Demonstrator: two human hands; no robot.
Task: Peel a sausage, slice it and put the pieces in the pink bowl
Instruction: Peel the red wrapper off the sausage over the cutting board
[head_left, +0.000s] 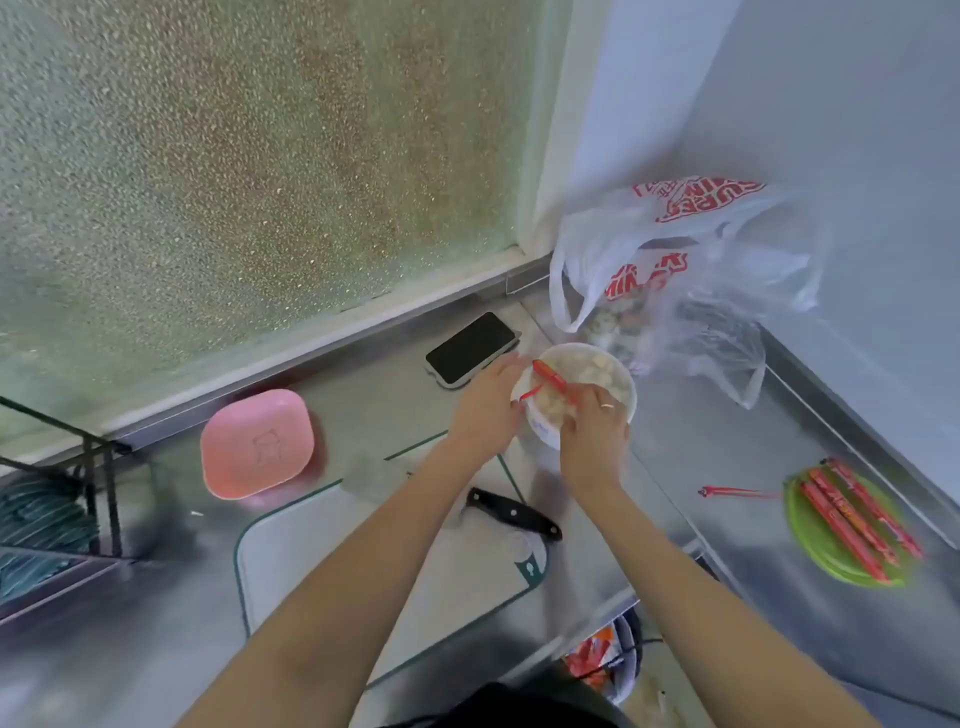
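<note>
Over white bowl (621, 410): two hands (540, 415) pinch one sausage (555, 383); one knife (514, 514).

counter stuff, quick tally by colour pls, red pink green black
red: 2, a sausage held in both hands and a torn wrapper, plus the wrapped sausages, too blurred to count
pink: 1, bowl
green: 1, plate
black: 2, phone, knife handle
total: 6, not counting the plate's sausages

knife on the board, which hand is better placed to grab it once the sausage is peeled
Probably the right. The knife lies on the cutting board between both forearms, its black handle nearer the right hand. Both it and the left hand now hold the sausage.
</note>
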